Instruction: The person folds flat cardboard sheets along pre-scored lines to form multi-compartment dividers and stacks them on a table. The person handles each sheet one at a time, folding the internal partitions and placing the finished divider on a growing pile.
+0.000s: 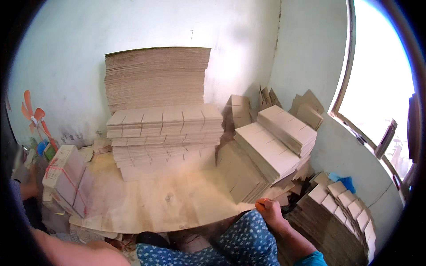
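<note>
My right hand (269, 210) is closed at the table's front edge, beside my patterned blue clothing. What it holds, if anything, cannot be made out. Just beyond it leans a stack of slotted cardboard sheets (242, 170). Of my left side, only the bare arm (82, 250) shows at the lower left; the left hand is out of view. In the middle of the wooden table (164, 204) stands a tall pile of slotted cardboard strips (166, 126). More cardboard strips (268, 144) lie in stepped stacks on the right.
Behind the middle pile rises a high stack of flat cardboard (155, 77). A bundle tied with red string (66, 177) stands at the left, near an orange fan (34, 113) and another person's hand (30, 189). Further cardboard pieces (341, 201) sit low at the right, below the window (377, 66).
</note>
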Action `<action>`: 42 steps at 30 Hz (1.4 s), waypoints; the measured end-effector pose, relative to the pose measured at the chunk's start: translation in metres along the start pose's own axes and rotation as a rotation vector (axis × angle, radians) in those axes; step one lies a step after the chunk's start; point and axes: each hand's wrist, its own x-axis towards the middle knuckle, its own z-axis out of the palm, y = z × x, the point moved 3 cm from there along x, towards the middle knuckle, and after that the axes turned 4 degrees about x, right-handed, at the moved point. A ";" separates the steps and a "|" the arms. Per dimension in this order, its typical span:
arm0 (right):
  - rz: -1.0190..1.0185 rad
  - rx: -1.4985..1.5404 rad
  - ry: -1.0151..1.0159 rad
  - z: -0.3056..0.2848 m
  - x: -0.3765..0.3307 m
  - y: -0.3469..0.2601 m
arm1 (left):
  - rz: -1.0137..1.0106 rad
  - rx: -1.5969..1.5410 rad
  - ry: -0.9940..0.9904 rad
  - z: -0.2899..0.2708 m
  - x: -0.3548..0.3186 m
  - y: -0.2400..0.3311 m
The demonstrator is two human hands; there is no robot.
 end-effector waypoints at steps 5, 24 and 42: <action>-0.019 -0.505 0.095 -0.009 0.090 0.081 | 0.063 0.060 -0.005 0.034 0.015 0.005; -0.188 -0.759 0.381 -0.092 0.186 0.088 | -0.614 0.319 -0.363 0.107 -0.213 -0.187; -0.080 0.199 0.477 0.013 0.115 -0.007 | -0.303 0.772 -0.534 0.264 -0.020 -0.385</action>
